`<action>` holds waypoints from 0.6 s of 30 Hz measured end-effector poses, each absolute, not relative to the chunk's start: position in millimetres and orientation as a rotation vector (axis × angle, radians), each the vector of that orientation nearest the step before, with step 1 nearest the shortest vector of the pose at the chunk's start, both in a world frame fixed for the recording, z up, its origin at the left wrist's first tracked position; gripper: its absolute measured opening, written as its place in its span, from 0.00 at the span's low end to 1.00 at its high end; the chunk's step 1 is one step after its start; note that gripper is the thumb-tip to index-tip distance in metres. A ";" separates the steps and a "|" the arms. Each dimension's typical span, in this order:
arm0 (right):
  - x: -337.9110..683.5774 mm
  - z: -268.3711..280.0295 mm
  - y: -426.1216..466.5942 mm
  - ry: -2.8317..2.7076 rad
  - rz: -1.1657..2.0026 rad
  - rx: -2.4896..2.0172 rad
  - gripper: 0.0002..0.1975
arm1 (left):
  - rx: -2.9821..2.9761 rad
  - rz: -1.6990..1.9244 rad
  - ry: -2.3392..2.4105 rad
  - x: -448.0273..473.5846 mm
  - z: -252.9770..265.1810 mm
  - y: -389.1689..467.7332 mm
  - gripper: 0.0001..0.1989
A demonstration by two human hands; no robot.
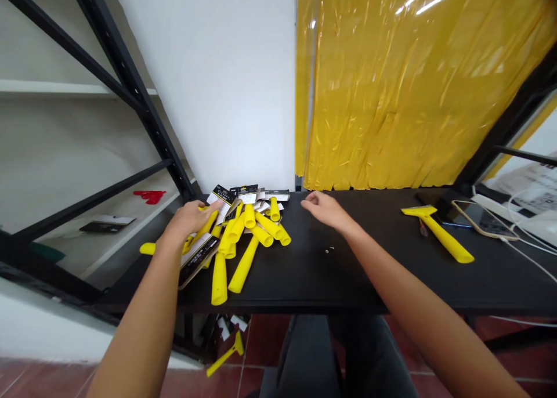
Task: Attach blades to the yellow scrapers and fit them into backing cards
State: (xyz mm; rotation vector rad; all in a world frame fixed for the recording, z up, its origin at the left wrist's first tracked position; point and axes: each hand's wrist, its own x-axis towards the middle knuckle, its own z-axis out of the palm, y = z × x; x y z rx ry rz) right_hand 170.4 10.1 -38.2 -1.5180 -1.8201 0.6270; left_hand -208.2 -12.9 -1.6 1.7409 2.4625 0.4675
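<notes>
A heap of yellow scrapers (pixel 237 230) with thick hollow handles lies at the left of the black table, mixed with black-and-white cards. My left hand (pixel 185 224) rests over the heap's left side, a finger stretched toward the cards (pixel 224 196). A yellow handle (pixel 205 227) runs beside it; its other fingers are partly hidden. Right of the heap, my right hand (pixel 324 209) hovers above the tabletop, fingers loosely curled and apart, with nothing visible in them. A single yellow scraper (pixel 446 235) lies farther right.
Small metal bits (pixel 329 249) lie on the black table (pixel 296 282). A phone (pixel 483 217) with white cables sits at the right. Left stands a shelf rack (pixel 150 122) with a red item (pixel 150 196). Another yellow scraper (pixel 226 354) is below the table.
</notes>
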 end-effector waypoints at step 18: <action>432.7 -93.1 -54.0 -1.574 -0.117 -2.580 0.20 | 2.604 0.764 1.146 61.8 -10.5 -88.9 0.12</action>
